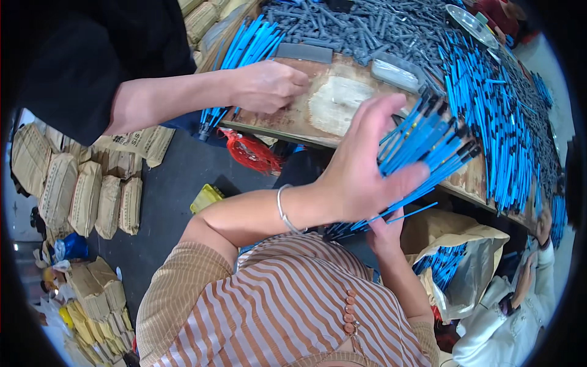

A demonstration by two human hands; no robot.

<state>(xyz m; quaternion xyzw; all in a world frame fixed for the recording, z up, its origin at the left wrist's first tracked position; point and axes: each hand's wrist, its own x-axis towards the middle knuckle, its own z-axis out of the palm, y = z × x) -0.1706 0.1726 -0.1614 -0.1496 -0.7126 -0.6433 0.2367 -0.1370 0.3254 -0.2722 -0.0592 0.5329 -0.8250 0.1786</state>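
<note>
A thick bundle of thin blue sticks with black tips [437,144] slants over the table's near edge, tips up and away from me. My right hand [386,235] is closed around its lower part, mostly hidden below the bundle. One stick [413,212] juts out to the side there. My left hand [367,162], a bracelet on its wrist, is against the bundle's near left side. Its fingers are stretched out, with the thumb spread across the sticks. Part of the bundle is hidden behind this palm.
Loose blue sticks [495,122] and a heap of dark grey pieces [367,24] cover much of the wooden table [293,119]. A co-worker's closed hand [269,85] rests at left; another person's hand [543,226] is far right. A paper sack [483,238] holds more sticks. Packed bags [85,189] line the floor.
</note>
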